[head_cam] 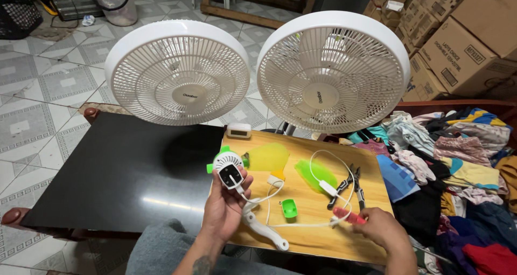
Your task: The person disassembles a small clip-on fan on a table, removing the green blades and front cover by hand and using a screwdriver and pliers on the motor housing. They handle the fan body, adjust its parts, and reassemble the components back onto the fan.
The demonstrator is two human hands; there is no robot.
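Left hand (225, 206) grips a small white fan motor (229, 170) at the wooden board (318, 237)'s left edge; right hand (383, 229) pinches a red-handled tool (349, 216) (near front edge), black table (118, 173) beside.

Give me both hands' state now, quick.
Left hand: closed on the small fan motor.
Right hand: closed on a red-handled tool on the board.

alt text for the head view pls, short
A person's left hand holds a small white-and-green fan motor over a wooden board, while the right hand grips a red-handled tool. Pliers, green blades and a white cord lie on the board; two white fans stand behind.
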